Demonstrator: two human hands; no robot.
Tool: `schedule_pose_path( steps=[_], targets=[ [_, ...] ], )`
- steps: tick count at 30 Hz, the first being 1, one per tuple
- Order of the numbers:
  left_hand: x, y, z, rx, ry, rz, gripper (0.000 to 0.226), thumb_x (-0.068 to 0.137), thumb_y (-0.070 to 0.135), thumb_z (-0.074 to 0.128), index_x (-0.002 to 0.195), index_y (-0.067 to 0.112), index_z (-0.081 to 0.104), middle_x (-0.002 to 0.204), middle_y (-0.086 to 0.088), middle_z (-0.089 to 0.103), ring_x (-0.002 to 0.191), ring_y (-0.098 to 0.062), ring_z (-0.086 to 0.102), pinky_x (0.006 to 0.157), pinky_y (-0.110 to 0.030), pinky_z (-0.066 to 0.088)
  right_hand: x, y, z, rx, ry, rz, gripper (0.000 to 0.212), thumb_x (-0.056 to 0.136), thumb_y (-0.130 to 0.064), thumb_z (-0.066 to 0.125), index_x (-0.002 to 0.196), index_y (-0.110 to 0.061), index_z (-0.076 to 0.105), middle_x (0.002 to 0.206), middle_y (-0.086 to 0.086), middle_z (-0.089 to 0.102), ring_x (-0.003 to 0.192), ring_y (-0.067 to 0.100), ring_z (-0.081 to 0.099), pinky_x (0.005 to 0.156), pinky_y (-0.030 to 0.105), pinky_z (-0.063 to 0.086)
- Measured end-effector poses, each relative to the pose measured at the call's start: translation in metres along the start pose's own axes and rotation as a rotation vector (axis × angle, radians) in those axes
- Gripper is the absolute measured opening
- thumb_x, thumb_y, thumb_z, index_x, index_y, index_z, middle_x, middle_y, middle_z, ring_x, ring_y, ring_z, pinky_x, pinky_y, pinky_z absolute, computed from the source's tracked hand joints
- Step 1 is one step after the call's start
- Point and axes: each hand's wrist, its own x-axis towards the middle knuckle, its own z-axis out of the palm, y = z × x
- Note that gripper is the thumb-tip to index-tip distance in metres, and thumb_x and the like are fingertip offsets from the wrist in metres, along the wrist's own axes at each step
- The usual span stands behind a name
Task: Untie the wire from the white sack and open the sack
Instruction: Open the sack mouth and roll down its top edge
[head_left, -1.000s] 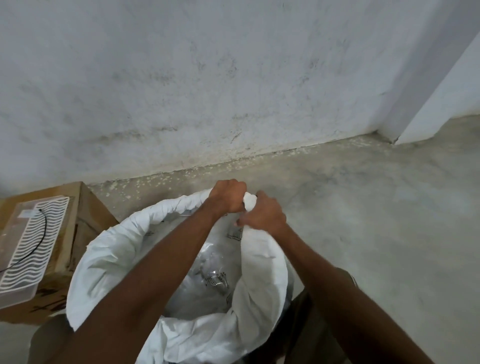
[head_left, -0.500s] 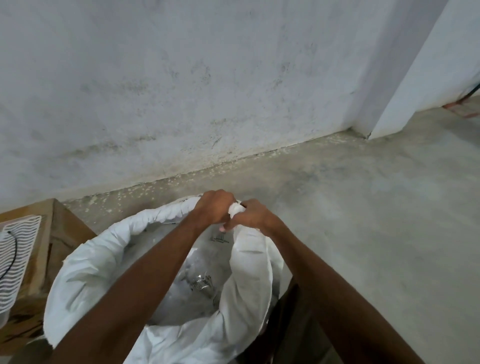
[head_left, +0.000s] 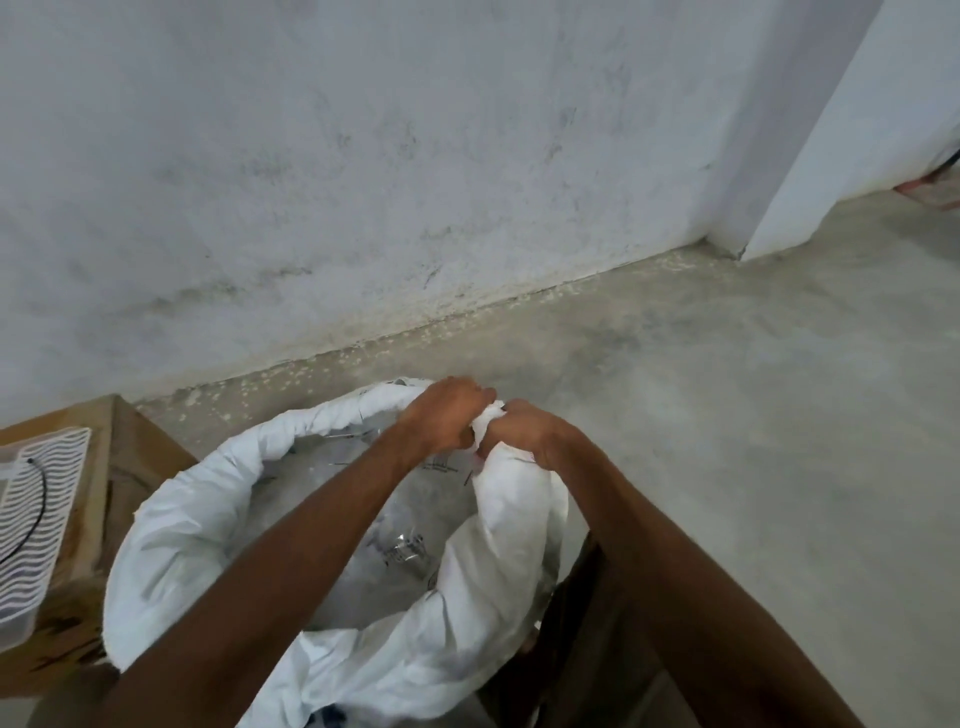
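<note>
The white sack (head_left: 182, 525) stands open on the floor below me, its mouth rolled into a thick rim. Inside lie clear plastic packets (head_left: 400, 545) with metal parts. My left hand (head_left: 447, 418) and my right hand (head_left: 524, 431) meet at the far right part of the rim, both closed on the rolled white fabric between them. No wire shows around the sack's mouth; my hands hide that stretch of the rim.
A brown cardboard box (head_left: 130, 457) stands to the left, with a white slotted plastic piece (head_left: 36, 519) and a black cord on top. A stained white wall (head_left: 363, 182) runs behind. Bare concrete floor (head_left: 753, 415) stretches to the right.
My hands stay clasped on the same spot of the rim. The view has swung right, so the box slid towards the left edge.
</note>
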Motion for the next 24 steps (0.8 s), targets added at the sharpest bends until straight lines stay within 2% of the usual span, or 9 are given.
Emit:
schedule_pose_path(
  steps=[2, 4, 7, 10, 12, 14, 18, 22, 24],
  targets=[
    [0.011, 0.01, -0.014, 0.069, -0.125, -0.122, 0.019, 0.07, 0.026, 0.07, 0.088, 0.021, 0.064, 0.091, -0.005, 0.071, 0.085, -0.027, 0.068, 0.066, -0.032, 0.046, -0.005, 0.002, 0.007, -0.013, 0.089, 0.013, 0.036, 0.064, -0.024, 0.088, 0.097, -0.014, 0.075, 0.098, 0.004, 0.071, 0.084, 0.017, 0.067, 0.072, 0.026, 0.051],
    [0.019, 0.012, -0.021, 0.072, -0.196, -0.188, 0.019, 0.074, 0.029, 0.071, 0.09, 0.022, 0.065, 0.095, -0.004, 0.071, 0.087, -0.026, 0.069, 0.066, -0.03, 0.045, -0.017, 0.007, 0.017, -0.013, 0.281, 0.016, 0.06, 0.05, -0.04, 0.089, 0.104, -0.019, 0.069, 0.101, -0.001, 0.07, 0.085, 0.016, 0.066, 0.072, 0.026, 0.05],
    [0.029, 0.007, -0.021, 0.067, -0.313, -0.212, 0.035, 0.077, 0.035, 0.074, 0.107, 0.02, 0.064, 0.106, -0.005, 0.069, 0.093, -0.024, 0.069, 0.067, -0.031, 0.045, -0.031, 0.022, 0.03, -0.104, 0.446, 0.0, 0.069, 0.062, -0.038, 0.085, 0.121, -0.015, 0.058, 0.116, 0.004, 0.065, 0.107, 0.025, 0.065, 0.079, 0.028, 0.045],
    [0.034, 0.012, -0.019, 0.017, -0.323, -0.174, 0.049, 0.064, 0.029, 0.084, 0.107, 0.021, 0.062, 0.101, -0.004, 0.069, 0.087, -0.022, 0.064, 0.069, -0.032, 0.05, -0.033, 0.03, 0.026, -0.037, 0.453, 0.03, 0.056, 0.074, -0.027, 0.081, 0.122, -0.008, 0.058, 0.122, 0.009, 0.065, 0.112, 0.028, 0.065, 0.086, 0.03, 0.051],
    [0.025, 0.016, -0.014, 0.027, -0.101, 0.012, 0.059, 0.061, 0.03, 0.081, 0.113, 0.022, 0.054, 0.1, -0.002, 0.06, 0.092, -0.02, 0.053, 0.075, -0.034, 0.044, -0.03, 0.027, 0.013, 0.085, 0.395, 0.052, 0.051, 0.075, -0.023, 0.08, 0.118, -0.004, 0.058, 0.118, 0.013, 0.065, 0.106, 0.029, 0.066, 0.086, 0.036, 0.056],
    [0.007, 0.016, -0.006, -0.011, 0.053, 0.162, 0.06, 0.06, 0.028, 0.077, 0.115, 0.019, 0.053, 0.101, -0.002, 0.056, 0.093, -0.019, 0.048, 0.076, -0.034, 0.04, -0.032, 0.02, -0.001, 0.207, 0.23, 0.054, 0.03, 0.076, -0.01, 0.077, 0.101, -0.006, 0.062, 0.106, 0.011, 0.064, 0.087, 0.02, 0.065, 0.071, 0.028, 0.054],
    [0.0, 0.023, -0.014, -0.015, -0.085, -0.009, 0.034, 0.063, 0.025, 0.067, 0.096, 0.018, 0.064, 0.093, -0.008, 0.069, 0.087, -0.03, 0.066, 0.072, -0.039, 0.05, -0.048, 0.006, -0.008, 0.328, -0.004, 0.055, 0.02, 0.072, -0.005, 0.08, 0.076, -0.017, 0.065, 0.08, -0.001, 0.067, 0.068, 0.01, 0.06, 0.057, 0.019, 0.047],
    [0.018, 0.028, -0.026, 0.093, -0.292, -0.148, 0.017, 0.073, 0.025, 0.069, 0.085, 0.022, 0.058, 0.095, -0.005, 0.07, 0.088, -0.027, 0.069, 0.066, -0.035, 0.049, -0.049, 0.019, 0.021, 0.134, 0.306, 0.074, 0.061, 0.055, -0.038, 0.088, 0.107, -0.016, 0.063, 0.106, 0.001, 0.067, 0.095, 0.021, 0.067, 0.069, 0.027, 0.049],
    [0.028, 0.026, -0.022, 0.084, -0.383, -0.156, 0.024, 0.073, 0.03, 0.075, 0.089, 0.023, 0.058, 0.101, -0.004, 0.07, 0.092, -0.026, 0.07, 0.073, -0.038, 0.055, -0.056, 0.026, 0.033, 0.016, 0.412, 0.033, 0.057, 0.067, -0.034, 0.084, 0.114, -0.012, 0.061, 0.112, 0.004, 0.066, 0.102, 0.024, 0.066, 0.076, 0.027, 0.049]
  ],
)
